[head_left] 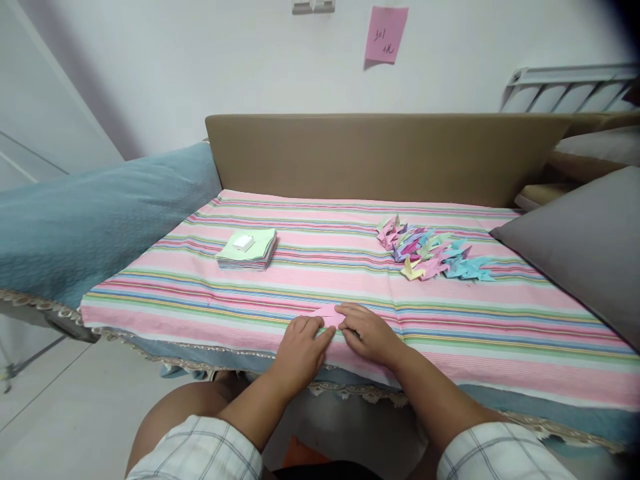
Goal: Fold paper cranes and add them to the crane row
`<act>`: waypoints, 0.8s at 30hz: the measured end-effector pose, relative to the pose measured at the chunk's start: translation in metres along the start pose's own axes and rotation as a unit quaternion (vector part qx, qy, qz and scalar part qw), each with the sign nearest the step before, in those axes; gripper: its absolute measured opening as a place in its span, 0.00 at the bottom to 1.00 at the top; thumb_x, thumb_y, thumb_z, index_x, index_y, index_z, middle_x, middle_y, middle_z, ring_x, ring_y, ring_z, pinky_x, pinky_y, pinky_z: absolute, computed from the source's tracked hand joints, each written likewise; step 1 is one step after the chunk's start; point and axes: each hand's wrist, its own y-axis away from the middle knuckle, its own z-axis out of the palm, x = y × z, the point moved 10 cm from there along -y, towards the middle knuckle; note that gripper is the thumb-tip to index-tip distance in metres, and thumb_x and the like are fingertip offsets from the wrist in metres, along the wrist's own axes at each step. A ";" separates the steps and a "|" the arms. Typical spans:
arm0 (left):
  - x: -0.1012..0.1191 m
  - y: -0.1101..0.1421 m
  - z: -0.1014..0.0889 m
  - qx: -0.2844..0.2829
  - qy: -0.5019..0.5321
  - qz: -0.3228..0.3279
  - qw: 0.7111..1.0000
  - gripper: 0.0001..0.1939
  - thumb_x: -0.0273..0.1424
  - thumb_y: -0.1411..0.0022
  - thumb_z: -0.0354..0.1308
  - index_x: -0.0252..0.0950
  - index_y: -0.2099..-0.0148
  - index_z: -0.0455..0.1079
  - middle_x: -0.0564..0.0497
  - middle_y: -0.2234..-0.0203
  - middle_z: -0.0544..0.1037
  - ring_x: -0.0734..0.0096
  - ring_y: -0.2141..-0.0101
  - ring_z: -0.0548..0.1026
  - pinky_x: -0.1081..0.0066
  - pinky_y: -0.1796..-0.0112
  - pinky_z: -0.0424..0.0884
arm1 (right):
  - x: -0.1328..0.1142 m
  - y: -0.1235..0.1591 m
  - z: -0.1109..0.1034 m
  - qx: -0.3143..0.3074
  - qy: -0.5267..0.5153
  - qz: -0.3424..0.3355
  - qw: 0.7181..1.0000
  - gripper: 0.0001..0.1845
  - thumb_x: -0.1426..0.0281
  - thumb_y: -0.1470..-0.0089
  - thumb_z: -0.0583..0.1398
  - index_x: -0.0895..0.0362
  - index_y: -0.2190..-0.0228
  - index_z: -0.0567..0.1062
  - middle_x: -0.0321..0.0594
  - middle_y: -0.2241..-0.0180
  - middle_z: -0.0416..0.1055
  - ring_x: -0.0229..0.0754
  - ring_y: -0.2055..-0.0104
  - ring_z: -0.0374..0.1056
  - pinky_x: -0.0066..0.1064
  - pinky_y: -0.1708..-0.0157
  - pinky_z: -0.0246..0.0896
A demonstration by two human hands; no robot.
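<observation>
A small folded piece of pink origami paper point(330, 314) lies on the striped cloth near the front edge. My left hand point(301, 347) has its fingers curled on the paper's left part, with the thumb at its lower edge. From the other side, my right hand point(367, 332) pinches the paper's right end between thumb and fingers. Part of the paper is hidden under the fingers. Beyond my right hand, folded paper cranes point(433, 250) in several colours sit in a cluster. To the far left of my hands stands a stack of square coloured paper point(249, 259), green on top.
A small white object point(243, 243) rests on the paper stack. The striped cloth point(320, 260) covers a sofa seat with a brown backrest point(375, 157) and a blue armrest point(130, 207). A grey cushion point(585, 240) leans at the right. A pink note point(386, 35) hangs on the wall.
</observation>
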 end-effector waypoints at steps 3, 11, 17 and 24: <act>0.002 0.001 -0.001 0.010 -0.027 -0.014 0.999 0.23 0.25 0.44 0.53 0.42 0.45 0.62 0.45 0.55 0.70 0.57 0.56 0.66 0.54 0.55 0.62 | -0.001 0.000 0.000 0.000 0.004 0.001 1.000 0.10 0.75 0.47 0.53 0.57 0.69 0.74 0.45 0.52 0.70 0.43 0.46 0.62 0.41 0.45 0.56; 0.007 -0.006 -0.001 0.013 -0.015 -0.012 1.000 0.18 0.27 0.46 0.54 0.37 0.52 0.66 0.45 0.40 0.59 0.55 0.40 0.52 0.51 0.41 0.44 | 0.000 0.001 -0.002 0.006 0.008 0.011 1.000 0.08 0.74 0.48 0.54 0.56 0.69 0.73 0.45 0.51 0.69 0.45 0.47 0.62 0.44 0.47 0.55; 0.003 -0.013 0.009 -0.027 0.022 -0.022 0.999 0.21 0.26 0.49 0.54 0.35 0.51 0.64 0.42 0.41 0.61 0.55 0.40 0.54 0.51 0.41 0.43 | 0.007 -0.001 -0.006 0.026 -0.038 0.022 0.999 0.07 0.73 0.48 0.55 0.56 0.68 0.73 0.44 0.54 0.71 0.44 0.48 0.63 0.42 0.47 0.56; 0.000 -0.012 0.009 -0.028 0.042 -0.019 0.999 0.22 0.22 0.50 0.51 0.35 0.50 0.63 0.43 0.41 0.60 0.55 0.40 0.54 0.49 0.42 0.46 | 0.016 -0.002 -0.018 0.087 -0.044 0.052 0.994 0.12 0.74 0.45 0.52 0.56 0.62 0.74 0.43 0.60 0.73 0.43 0.55 0.65 0.40 0.53 0.61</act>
